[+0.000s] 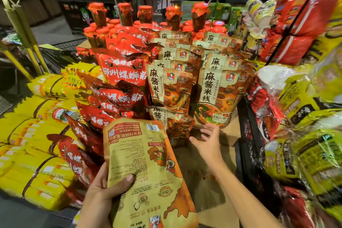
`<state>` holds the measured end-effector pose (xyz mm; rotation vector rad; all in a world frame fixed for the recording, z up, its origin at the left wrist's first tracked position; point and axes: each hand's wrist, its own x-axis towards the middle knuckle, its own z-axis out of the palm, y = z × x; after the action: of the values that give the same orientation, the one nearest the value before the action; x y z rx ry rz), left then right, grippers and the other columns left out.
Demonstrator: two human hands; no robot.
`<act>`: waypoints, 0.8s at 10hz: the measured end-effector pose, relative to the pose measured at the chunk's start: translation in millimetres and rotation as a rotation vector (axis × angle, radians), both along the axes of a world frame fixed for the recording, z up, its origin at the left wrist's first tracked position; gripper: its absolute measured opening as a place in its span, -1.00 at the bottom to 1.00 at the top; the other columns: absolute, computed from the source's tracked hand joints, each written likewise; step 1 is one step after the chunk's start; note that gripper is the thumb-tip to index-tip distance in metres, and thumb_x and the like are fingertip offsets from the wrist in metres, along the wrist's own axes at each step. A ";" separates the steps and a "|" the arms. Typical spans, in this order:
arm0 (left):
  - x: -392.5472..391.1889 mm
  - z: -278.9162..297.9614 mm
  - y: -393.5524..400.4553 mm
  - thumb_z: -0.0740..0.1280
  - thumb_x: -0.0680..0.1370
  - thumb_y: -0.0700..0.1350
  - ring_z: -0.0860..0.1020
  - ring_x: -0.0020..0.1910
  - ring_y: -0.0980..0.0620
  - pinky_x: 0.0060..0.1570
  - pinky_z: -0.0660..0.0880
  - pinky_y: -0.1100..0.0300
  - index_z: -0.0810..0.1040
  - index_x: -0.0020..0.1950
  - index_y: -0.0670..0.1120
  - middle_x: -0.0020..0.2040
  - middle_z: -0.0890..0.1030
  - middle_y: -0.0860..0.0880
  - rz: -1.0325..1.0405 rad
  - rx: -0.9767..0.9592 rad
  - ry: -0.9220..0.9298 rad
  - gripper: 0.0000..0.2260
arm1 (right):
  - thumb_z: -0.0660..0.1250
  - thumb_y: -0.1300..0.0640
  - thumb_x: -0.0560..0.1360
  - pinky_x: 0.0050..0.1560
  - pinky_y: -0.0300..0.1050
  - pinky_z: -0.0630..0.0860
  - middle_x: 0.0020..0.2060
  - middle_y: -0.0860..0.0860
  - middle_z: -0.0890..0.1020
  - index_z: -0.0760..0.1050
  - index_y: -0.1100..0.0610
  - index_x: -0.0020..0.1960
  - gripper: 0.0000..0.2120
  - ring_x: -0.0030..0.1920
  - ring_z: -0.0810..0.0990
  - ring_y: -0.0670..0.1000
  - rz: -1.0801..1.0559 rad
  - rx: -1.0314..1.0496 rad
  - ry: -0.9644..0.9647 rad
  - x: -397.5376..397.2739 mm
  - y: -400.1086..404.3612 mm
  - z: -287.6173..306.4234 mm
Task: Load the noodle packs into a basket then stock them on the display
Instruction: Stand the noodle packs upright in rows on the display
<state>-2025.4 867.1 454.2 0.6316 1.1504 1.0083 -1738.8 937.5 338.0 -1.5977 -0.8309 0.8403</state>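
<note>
My left hand (103,189) grips a beige and orange noodle pack (148,172) by its left edge, thumb across its back, printed side turned upside down toward me. My right hand (209,140) is open with fingers spread, reaching toward the front of the display, just below a standing noodle pack (218,94). Two rows of the same beige packs (172,87) stand upright on the cardboard display (229,135). One pack (174,124) lies lower in front of the left row.
Red noodle pouches (122,72) are stacked left of the beige rows, with yellow bundled packs (37,135) further left. Red-capped jars (174,18) stand behind. A black crate (248,135) and wrapped yellow and red bundles (299,116) crowd the right side.
</note>
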 end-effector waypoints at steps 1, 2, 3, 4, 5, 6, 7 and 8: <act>13.2 -3.1 -1.7 0.55 0.19 -0.40 0.68 0.07 -0.30 0.12 0.60 -0.22 0.60 0.25 -0.06 0.12 0.70 -0.24 -0.106 -0.066 -0.056 -0.35 | 0.60 0.29 0.34 0.28 -0.23 0.48 0.25 0.01 0.44 0.25 -0.18 0.22 -0.28 0.29 0.49 0.00 0.066 0.072 -0.185 3.8 -36.0 12.9; 19.7 -3.5 -2.0 0.53 0.22 -0.38 0.68 0.05 -0.32 0.14 0.57 -0.20 0.58 0.25 -0.11 0.11 0.69 -0.27 -0.213 -0.120 -0.099 -0.39 | 0.56 0.31 0.37 0.49 -0.13 0.29 0.44 -0.12 0.32 0.20 -0.30 0.34 -0.17 0.46 0.32 -0.13 0.278 0.094 -0.372 9.6 -61.2 21.1; 32.5 2.2 4.5 0.69 -0.08 -0.18 0.71 -0.30 0.11 -0.29 0.65 0.15 0.62 0.07 0.02 0.10 0.67 -0.17 -0.516 -0.027 0.002 -0.26 | 0.26 0.56 0.45 0.57 -0.10 -0.01 0.55 -0.40 0.05 0.15 -0.37 0.50 -0.02 0.58 -0.01 -0.27 0.470 0.099 -0.683 16.0 -81.5 35.7; 43.3 -5.5 6.8 0.65 -0.23 0.33 0.57 -0.26 0.52 -0.04 0.57 0.38 0.45 0.29 0.26 0.14 0.62 0.05 -0.696 -0.257 -0.013 0.08 | 0.20 0.45 0.59 0.57 -0.17 -0.08 0.55 -0.44 0.08 0.19 -0.33 0.53 -0.20 0.58 -0.01 -0.29 0.497 0.196 -0.765 16.9 -84.7 48.2; 52.0 -33.0 30.7 0.42 -0.40 0.57 0.55 -0.03 0.41 -0.09 0.44 0.55 0.06 0.50 -0.23 0.30 0.60 -0.05 -0.801 -0.228 0.093 0.63 | 0.18 0.12 0.67 0.57 -0.10 0.17 0.50 -0.25 0.39 0.44 -0.19 0.46 -0.59 0.54 0.25 -0.20 0.610 0.220 -0.582 23.4 -100.2 60.7; 51.7 -16.7 20.5 0.57 -0.44 0.38 0.65 -0.25 0.22 -0.35 0.47 0.50 0.18 0.51 -0.39 0.20 0.60 -0.25 -0.683 -0.298 -0.052 0.65 | 0.38 0.19 0.53 0.48 0.05 0.37 0.43 -0.09 0.52 0.52 -0.01 0.43 -0.53 0.46 0.43 -0.09 0.589 0.273 -0.512 32.0 -112.4 58.2; 77.1 -31.9 29.3 0.49 0.41 0.07 0.71 -0.28 -0.09 -0.42 0.63 0.21 0.54 0.31 -0.23 -0.07 0.71 -0.24 -0.435 -0.348 -0.254 -0.42 | 0.57 0.34 0.36 0.35 0.13 0.51 0.27 -0.08 0.65 0.59 -0.05 0.33 -0.39 0.32 0.59 -0.03 0.447 0.247 -0.390 33.3 -119.1 39.7; 83.5 -47.5 31.6 0.15 0.65 0.13 0.72 -0.10 -0.24 -0.34 0.67 0.10 0.54 0.25 -0.25 0.11 0.67 -0.35 -0.373 -0.373 -0.268 -0.53 | 0.60 0.28 0.38 0.27 0.09 0.59 0.06 -0.16 0.73 0.66 -0.08 0.11 -0.59 0.14 0.68 -0.12 0.273 0.142 -0.179 27.2 -113.1 30.2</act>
<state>-1941.9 898.6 406.7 0.3780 0.9084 0.5217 -1711.6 824.4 368.2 -1.4680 -1.2310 0.8156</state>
